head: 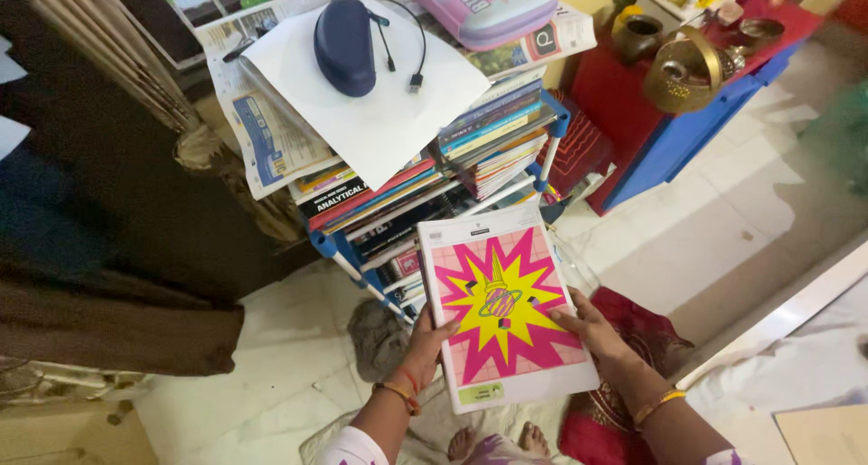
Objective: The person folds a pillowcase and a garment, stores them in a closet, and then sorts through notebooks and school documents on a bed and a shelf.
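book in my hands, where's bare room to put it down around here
Bare floor tiles lie right of the book, between the blue cabinet and the pale ledge. Another bare patch lies left, between the rack and the dark curtain. The rack top is crowded: white sheet, navy case, cable, pink case.

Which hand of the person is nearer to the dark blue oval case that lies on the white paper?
Left. The left hand holds the pink and yellow book's left edge, below the dark blue oval case. The right hand holds the book's right edge, farther out to the right.
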